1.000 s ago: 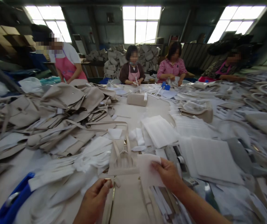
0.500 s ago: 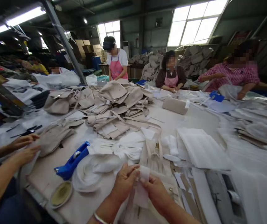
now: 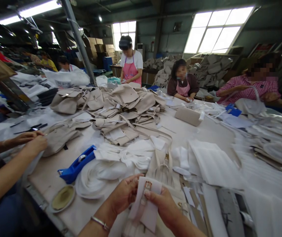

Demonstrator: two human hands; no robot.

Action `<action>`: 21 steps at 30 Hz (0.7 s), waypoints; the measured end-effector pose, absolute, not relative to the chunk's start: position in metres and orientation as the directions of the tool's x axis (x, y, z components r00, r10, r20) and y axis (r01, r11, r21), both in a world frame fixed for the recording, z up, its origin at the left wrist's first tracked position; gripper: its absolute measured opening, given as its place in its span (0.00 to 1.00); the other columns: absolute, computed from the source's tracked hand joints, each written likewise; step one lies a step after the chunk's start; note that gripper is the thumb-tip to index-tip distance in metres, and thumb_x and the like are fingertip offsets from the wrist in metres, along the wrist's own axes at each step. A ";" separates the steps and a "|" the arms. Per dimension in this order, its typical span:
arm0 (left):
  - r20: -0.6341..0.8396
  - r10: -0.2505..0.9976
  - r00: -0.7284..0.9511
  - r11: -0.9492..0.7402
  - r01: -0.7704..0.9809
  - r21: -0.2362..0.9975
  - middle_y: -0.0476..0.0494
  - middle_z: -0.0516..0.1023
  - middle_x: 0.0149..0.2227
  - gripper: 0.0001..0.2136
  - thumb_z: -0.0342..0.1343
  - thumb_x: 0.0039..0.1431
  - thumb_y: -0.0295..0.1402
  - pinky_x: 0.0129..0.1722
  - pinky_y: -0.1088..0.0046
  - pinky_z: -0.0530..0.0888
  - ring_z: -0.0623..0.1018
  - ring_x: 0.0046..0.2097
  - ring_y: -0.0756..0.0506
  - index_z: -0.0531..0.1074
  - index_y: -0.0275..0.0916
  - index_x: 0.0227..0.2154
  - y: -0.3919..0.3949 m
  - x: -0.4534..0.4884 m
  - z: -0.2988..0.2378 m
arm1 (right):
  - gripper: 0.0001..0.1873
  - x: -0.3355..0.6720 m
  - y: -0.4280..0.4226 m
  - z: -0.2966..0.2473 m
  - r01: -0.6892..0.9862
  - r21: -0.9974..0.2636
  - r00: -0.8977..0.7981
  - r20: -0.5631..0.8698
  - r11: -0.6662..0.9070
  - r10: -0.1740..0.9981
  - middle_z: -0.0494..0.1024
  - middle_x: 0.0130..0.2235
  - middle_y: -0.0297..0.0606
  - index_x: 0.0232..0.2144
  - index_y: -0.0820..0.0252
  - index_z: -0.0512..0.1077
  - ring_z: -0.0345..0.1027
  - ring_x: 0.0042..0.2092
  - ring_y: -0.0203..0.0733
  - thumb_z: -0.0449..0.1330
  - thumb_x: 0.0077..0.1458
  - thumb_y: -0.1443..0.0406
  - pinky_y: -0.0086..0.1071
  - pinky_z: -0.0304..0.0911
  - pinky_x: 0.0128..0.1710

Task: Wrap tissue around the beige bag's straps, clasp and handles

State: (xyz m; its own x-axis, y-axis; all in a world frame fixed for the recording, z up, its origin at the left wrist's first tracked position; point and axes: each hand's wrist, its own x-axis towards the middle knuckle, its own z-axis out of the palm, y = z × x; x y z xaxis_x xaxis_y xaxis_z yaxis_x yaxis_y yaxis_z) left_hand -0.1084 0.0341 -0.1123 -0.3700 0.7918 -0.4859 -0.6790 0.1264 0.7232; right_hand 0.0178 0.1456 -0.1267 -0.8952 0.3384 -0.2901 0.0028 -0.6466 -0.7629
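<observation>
My left hand (image 3: 125,195), with a bangle on its wrist, pinches the left edge of a piece of white foam sheet (image 3: 149,219). My right hand (image 3: 165,204) grips that sheet from the right, its thumb pressed on the strap just below a gold-coloured buckle (image 3: 148,186). The buckle and its pale strap (image 3: 139,210) lie against the foam. Under both hands is a beige bag (image 3: 177,195), partly hidden by them, with its handles stretching away from me. The fingers behind the foam are hidden.
A blue tape dispenser (image 3: 78,163), a roll of white foam strip (image 3: 91,181) and a round dish (image 3: 63,198) are to the left. Beyond lies a bag pile (image 3: 131,102). Foam sheets (image 3: 212,161) and a grey dispenser (image 3: 233,210) are right. A co-worker's hands (image 3: 34,141) work at far left.
My hands have spread the foam and turned it, so the buckle and strap now show on it. My left hand has shifted slightly left. The view has swung a little left.
</observation>
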 end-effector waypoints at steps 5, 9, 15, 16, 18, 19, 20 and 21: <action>-0.331 0.892 -0.307 0.102 -0.577 0.810 0.37 0.81 0.40 0.22 0.61 0.58 0.48 0.48 0.62 0.74 0.79 0.43 0.40 0.77 0.35 0.47 0.032 -0.089 -0.116 | 0.20 0.020 0.142 -0.132 0.054 -0.789 -0.849 -0.359 -0.612 0.388 0.82 0.31 0.40 0.35 0.64 0.81 0.75 0.34 0.47 0.73 0.43 0.55 0.40 0.69 0.40; -0.266 0.881 -0.391 0.094 -0.406 0.909 0.39 0.80 0.44 0.23 0.55 0.62 0.49 0.55 0.61 0.69 0.76 0.49 0.40 0.75 0.37 0.51 0.039 -0.079 -0.119 | 0.22 0.022 0.142 -0.141 0.178 -0.909 -0.801 -0.356 -0.378 0.480 0.82 0.32 0.42 0.36 0.64 0.80 0.75 0.37 0.53 0.70 0.47 0.51 0.43 0.69 0.41; -0.371 0.853 -0.368 0.257 -0.323 0.911 0.42 0.81 0.38 0.23 0.55 0.60 0.52 0.47 0.64 0.71 0.76 0.42 0.42 0.78 0.35 0.43 0.043 -0.076 -0.122 | 0.16 0.038 0.145 -0.142 0.302 -0.900 -0.852 -0.106 0.315 0.513 0.78 0.47 0.50 0.47 0.61 0.75 0.70 0.51 0.56 0.58 0.57 0.63 0.48 0.62 0.54; -0.387 0.851 -0.355 0.269 -0.338 0.902 0.42 0.80 0.37 0.23 0.55 0.60 0.52 0.46 0.65 0.72 0.77 0.41 0.42 0.78 0.34 0.42 0.043 -0.076 -0.122 | 0.15 0.042 0.150 -0.138 0.289 -0.876 -0.890 -0.097 0.386 0.445 0.77 0.46 0.48 0.46 0.60 0.74 0.70 0.49 0.54 0.59 0.56 0.64 0.46 0.63 0.53; -0.398 0.850 -0.345 0.275 -0.355 0.894 0.42 0.80 0.35 0.24 0.55 0.60 0.52 0.43 0.66 0.72 0.77 0.40 0.42 0.79 0.33 0.40 0.043 -0.076 -0.120 | 0.10 0.051 0.164 -0.127 0.243 -0.845 -0.949 -0.104 0.477 0.299 0.77 0.41 0.43 0.41 0.59 0.75 0.71 0.43 0.49 0.60 0.55 0.65 0.41 0.66 0.45; -0.393 0.851 -0.349 0.272 -0.347 0.898 0.42 0.80 0.34 0.23 0.55 0.60 0.52 0.43 0.67 0.71 0.76 0.39 0.42 0.79 0.33 0.39 0.043 -0.076 -0.119 | 0.08 0.055 0.173 -0.122 0.215 -0.837 -0.966 -0.105 0.503 0.238 0.76 0.38 0.40 0.39 0.58 0.74 0.70 0.39 0.46 0.61 0.55 0.65 0.38 0.67 0.41; -0.384 0.851 -0.358 0.267 -0.335 0.904 0.43 0.79 0.34 0.23 0.54 0.61 0.52 0.42 0.68 0.71 0.76 0.39 0.43 0.79 0.33 0.39 0.043 -0.076 -0.117 | 0.09 0.059 0.182 -0.118 0.183 -0.833 -0.976 -0.092 0.522 0.196 0.75 0.37 0.39 0.39 0.58 0.74 0.69 0.37 0.44 0.61 0.54 0.66 0.36 0.67 0.38; -0.374 0.852 -0.367 0.261 -0.322 0.910 0.44 0.79 0.34 0.23 0.54 0.61 0.51 0.41 0.69 0.70 0.75 0.38 0.44 0.78 0.33 0.39 0.042 -0.075 -0.116 | 0.13 0.062 0.190 -0.116 0.146 -0.828 -0.982 -0.057 0.541 0.177 0.75 0.38 0.39 0.43 0.57 0.73 0.69 0.36 0.43 0.61 0.53 0.68 0.35 0.67 0.37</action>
State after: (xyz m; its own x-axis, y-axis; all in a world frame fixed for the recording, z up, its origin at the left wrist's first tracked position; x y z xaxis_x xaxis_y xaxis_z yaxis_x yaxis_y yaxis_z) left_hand -0.0754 0.0425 -0.1157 -0.3667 0.8516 -0.3745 -0.3222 0.2614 0.9099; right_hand 0.0616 0.1903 -0.1158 -0.9824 0.1775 -0.0574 0.1462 0.5414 -0.8280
